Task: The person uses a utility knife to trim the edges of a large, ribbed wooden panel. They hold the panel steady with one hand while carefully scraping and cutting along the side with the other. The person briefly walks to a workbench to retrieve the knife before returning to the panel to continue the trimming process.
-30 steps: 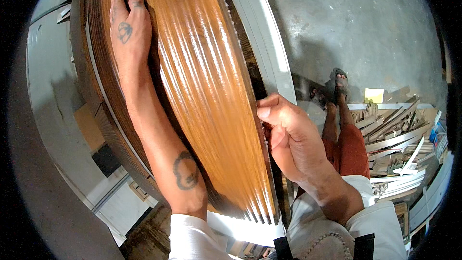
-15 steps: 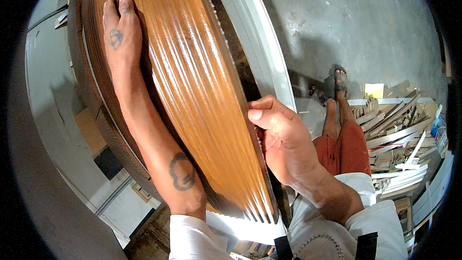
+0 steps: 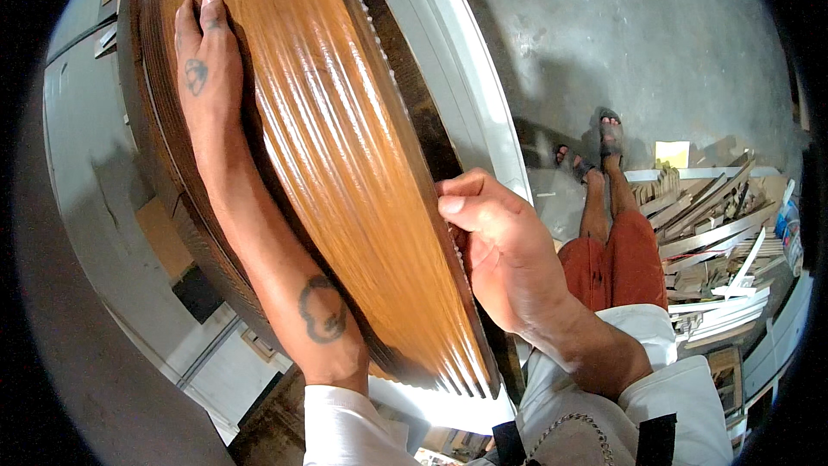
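Note:
A long, glossy brown wood-grain panel point(image 3: 345, 233) with ribs along its length fills the middle of the view. My left hand point(image 3: 207, 69) rests on its ribbed left part, with the visible fingers stretched forward; the other fingers are hidden. At the panel's right edge, which has a row of small pale bumps, my right hand point(image 3: 500, 233) is closed, thumb and forefinger pinching that edge. The remaining right fingers curl below, partly out of sight. Darker ribbed surface continues to the left of my left hand.
A pale grey curved rail point(image 3: 466, 69) runs along the panel's right side. Beyond it lies a grey concrete floor point(image 3: 655, 26). Offcuts and strips of wood point(image 3: 707, 224) are heaped at the right, near a yellow sheet point(image 3: 672, 154). Light boards point(image 3: 86, 155) stand at the left.
Both hands have shifted slightly left in the view, as has the panel's edge. My left hand still lies on the panel and my right hand still pinches its edge.

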The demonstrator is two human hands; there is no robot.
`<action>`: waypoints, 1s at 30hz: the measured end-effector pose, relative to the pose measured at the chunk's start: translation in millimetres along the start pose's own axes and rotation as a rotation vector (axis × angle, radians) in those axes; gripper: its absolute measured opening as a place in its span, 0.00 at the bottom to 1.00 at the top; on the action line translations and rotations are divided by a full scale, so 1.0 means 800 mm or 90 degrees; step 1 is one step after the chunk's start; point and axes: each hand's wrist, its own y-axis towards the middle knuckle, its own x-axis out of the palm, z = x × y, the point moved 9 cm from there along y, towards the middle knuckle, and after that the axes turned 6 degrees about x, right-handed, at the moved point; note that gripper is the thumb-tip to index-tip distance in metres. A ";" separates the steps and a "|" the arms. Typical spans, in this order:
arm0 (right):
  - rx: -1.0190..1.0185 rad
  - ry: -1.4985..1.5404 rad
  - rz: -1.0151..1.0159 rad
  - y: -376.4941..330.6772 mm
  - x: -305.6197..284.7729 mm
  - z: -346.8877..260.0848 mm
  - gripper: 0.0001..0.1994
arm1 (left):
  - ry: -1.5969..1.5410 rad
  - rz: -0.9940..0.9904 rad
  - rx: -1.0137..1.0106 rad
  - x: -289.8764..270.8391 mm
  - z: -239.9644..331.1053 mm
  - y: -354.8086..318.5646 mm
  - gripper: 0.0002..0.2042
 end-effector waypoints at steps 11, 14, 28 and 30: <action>-0.075 -0.042 -0.007 0.003 -0.015 0.003 0.10 | -0.016 -0.016 0.004 0.023 -0.008 0.006 0.36; -0.057 -0.026 -0.078 -0.007 0.000 0.009 0.15 | 0.018 0.002 0.010 -0.012 0.002 0.008 0.36; -0.293 -0.734 -0.035 -0.023 0.019 -0.065 0.06 | 0.024 0.002 0.003 -0.003 -0.002 0.006 0.36; -0.391 -0.830 -0.033 -0.029 0.032 -0.071 0.05 | 0.023 0.005 -0.002 -0.003 -0.003 0.006 0.36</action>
